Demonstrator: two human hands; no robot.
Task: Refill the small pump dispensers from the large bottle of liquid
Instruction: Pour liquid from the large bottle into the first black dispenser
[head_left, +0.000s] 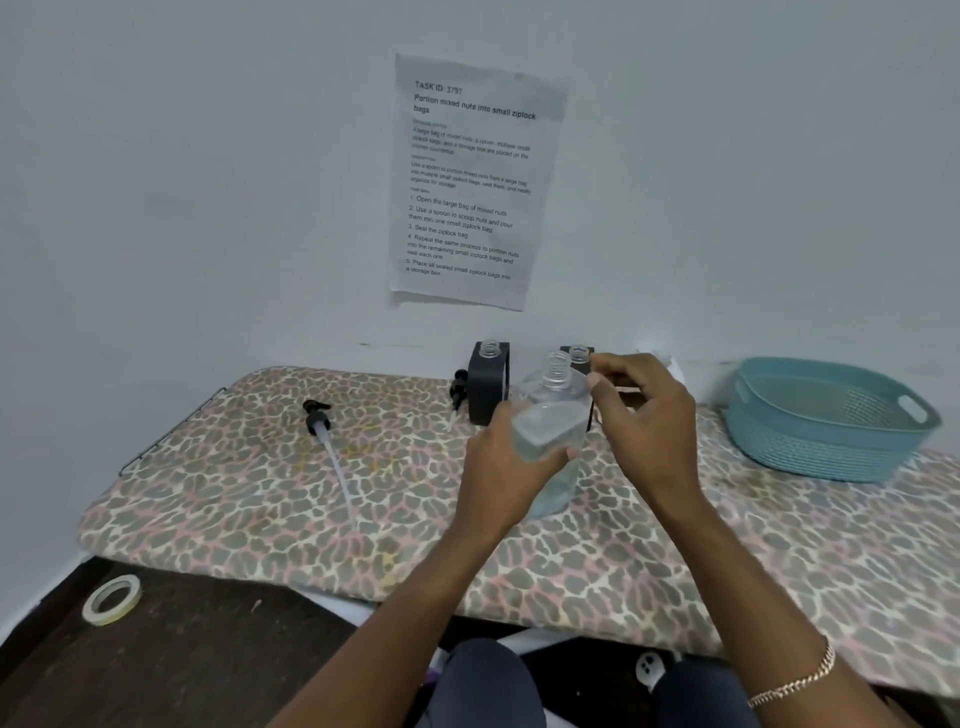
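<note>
My left hand (511, 462) grips the body of the large clear bottle (550, 415), which is lifted a little above the table and holds some liquid. Its threaded neck is open. My right hand (649, 415) hovers just right of the neck with curled fingers, thumb tip by the bottle's shoulder; whether it pinches anything is hidden. Behind stand two small dispensers in black holders, both uncapped: one (488, 384) in plain sight, the other (579, 356) mostly covered by bottle and hand. A black pump with a long tube (318, 418) lies on the table at left. A second pump (458, 391) leans against the first dispenser.
The table (260, 499) has a leopard-print cover and stands against a white wall with a printed sheet (467, 182). A teal plastic basket (831, 421) sits at the right. A tape roll (111, 598) lies on a dark surface at lower left. My knees are under the front edge.
</note>
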